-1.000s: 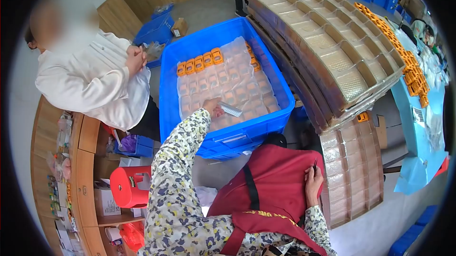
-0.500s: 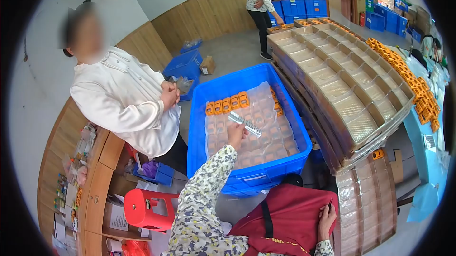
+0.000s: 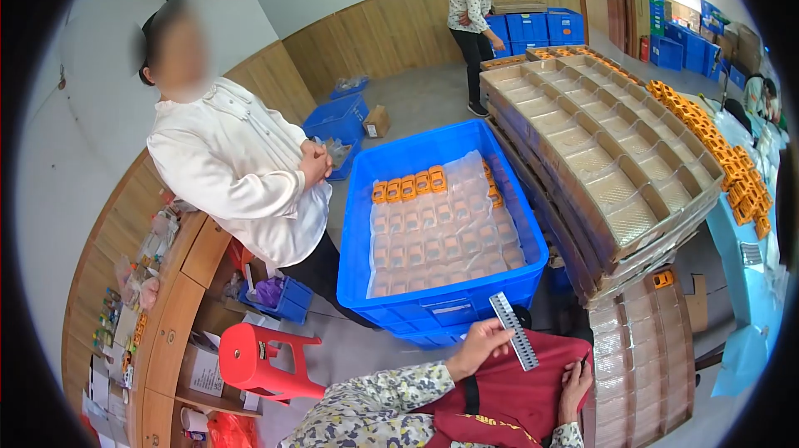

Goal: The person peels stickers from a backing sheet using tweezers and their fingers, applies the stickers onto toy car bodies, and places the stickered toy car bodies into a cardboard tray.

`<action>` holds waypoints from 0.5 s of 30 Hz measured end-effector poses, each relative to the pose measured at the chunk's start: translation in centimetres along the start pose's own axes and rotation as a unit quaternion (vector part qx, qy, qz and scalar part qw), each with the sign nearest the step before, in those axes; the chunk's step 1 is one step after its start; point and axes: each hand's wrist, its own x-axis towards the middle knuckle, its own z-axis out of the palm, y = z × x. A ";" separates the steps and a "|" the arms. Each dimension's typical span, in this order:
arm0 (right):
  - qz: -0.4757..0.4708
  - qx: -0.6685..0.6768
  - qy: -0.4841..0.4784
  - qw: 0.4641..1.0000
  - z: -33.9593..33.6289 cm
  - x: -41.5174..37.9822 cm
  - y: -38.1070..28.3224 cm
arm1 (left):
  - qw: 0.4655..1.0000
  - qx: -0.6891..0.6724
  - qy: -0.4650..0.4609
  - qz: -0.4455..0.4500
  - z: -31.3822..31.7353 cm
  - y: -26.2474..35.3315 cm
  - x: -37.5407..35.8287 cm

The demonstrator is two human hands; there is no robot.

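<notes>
My left hand [image 3: 483, 346] pinches a narrow white strip with dark marks along it [image 3: 514, 331], held above the dark red cloth [image 3: 520, 381] at my lap. My right hand [image 3: 574, 385] rests on the right edge of that cloth, its fingers curled against it; whether it grips a fold is unclear. In front stands a big blue bin [image 3: 449, 298]. Inside it, a translucent sheet [image 3: 441, 232] covers rows of parts, and a row of orange parts [image 3: 409, 185] shows uncovered at the back left.
Stacked divided trays [image 3: 607, 148] stand to the right, with orange parts [image 3: 716, 148] on a table beyond. A person in white [image 3: 241, 165] stands at the left, near a red stool [image 3: 250, 356]. Another person [image 3: 473, 24] bends over trays at the back.
My left hand has come back from over the bin toward my lap with the strip, which now points more upright. The view has shifted slightly. My right hand stays on the cloth.
</notes>
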 end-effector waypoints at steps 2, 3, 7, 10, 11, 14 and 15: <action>0.000 0.001 -0.010 1.000 0.2 -0.1 0.1 | 0.998 -0.035 -0.005 -0.050 0.5 -1.5 -0.7; -0.001 -0.002 -0.008 1.000 0.1 0.0 0.6 | 0.998 -0.034 -0.003 -0.046 0.6 -1.8 -0.7; 0.024 0.008 -0.020 0.999 0.3 -0.7 -1.4 | 0.997 -0.029 -0.004 -0.068 1.1 -2.8 -1.2; 0.074 0.041 -0.043 0.995 1.6 -3.3 -6.1 | 0.996 0.027 -0.007 -0.085 1.6 -3.2 -1.6; 0.016 0.033 -0.073 0.997 2.4 -4.2 -7.1 | 0.996 0.026 -0.007 -0.084 1.8 -3.4 -1.8; -0.100 0.013 -0.134 0.986 3.3 -5.4 -8.3 | 0.993 0.073 -0.060 -0.067 2.7 -4.2 -2.3; -0.071 -0.004 -0.142 0.987 3.2 -5.6 -8.0 | 0.993 0.072 -0.060 -0.065 2.8 -4.6 -2.4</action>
